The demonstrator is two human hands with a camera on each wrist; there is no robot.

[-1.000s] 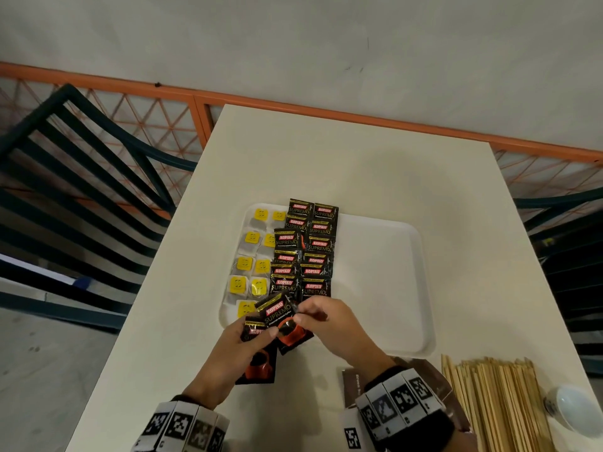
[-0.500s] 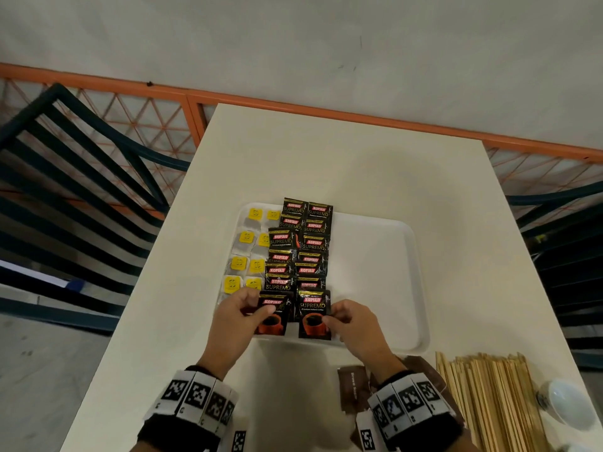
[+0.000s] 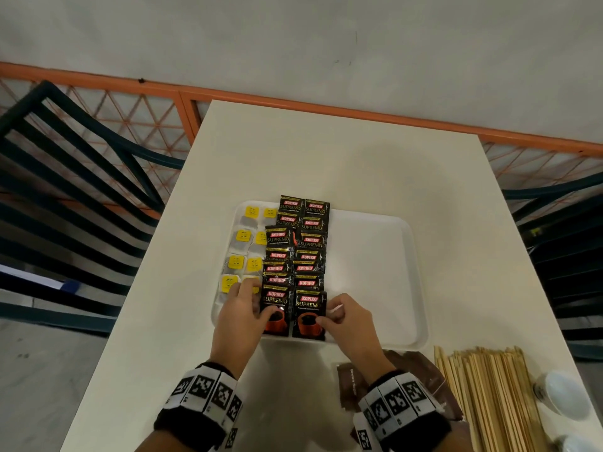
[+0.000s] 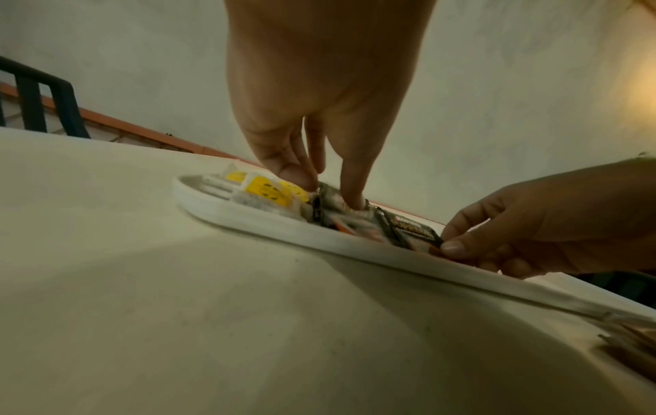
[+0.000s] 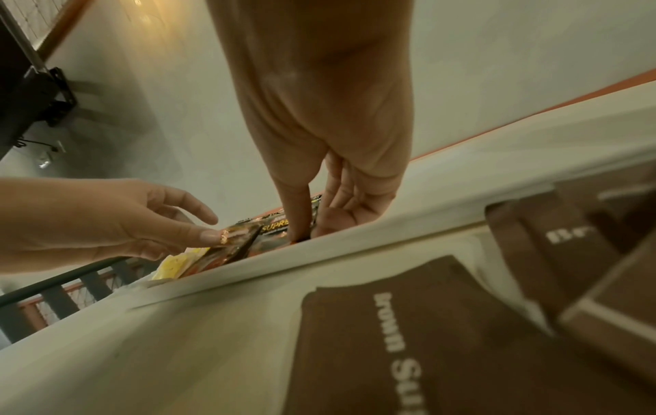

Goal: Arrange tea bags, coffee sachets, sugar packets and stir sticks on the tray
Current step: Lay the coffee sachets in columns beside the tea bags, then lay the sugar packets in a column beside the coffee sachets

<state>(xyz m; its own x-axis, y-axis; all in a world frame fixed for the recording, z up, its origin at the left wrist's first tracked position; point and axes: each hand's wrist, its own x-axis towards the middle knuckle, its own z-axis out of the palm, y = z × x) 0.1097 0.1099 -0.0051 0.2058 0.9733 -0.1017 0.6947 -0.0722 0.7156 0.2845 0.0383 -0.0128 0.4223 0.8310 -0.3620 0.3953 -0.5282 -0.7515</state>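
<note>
You face a pale grey wall [image 3: 293,37]. An orange rail [image 3: 359,110] with lattice mesh [image 3: 137,115] runs along its foot. Cream tabletop [image 3: 326,158] before you; dark slatted chairs [image 3: 65,190] flank it. Grey floor [image 3: 36,370] at left.

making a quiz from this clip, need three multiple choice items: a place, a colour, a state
1. Where do the stir sticks lie? A on a chair; B on the table, right of the brown sugar packets; C on the floor.
2. What colour are the tea bag tags? A yellow; B green; C blue.
3. What is the right hand doing? A holding a stick; B lying flat; C pinching the near right coffee sachet on the tray.
Answers: B, they lie beside the packets; A, the tags are bright yellow; C, thumb and finger grip its edge.
</note>
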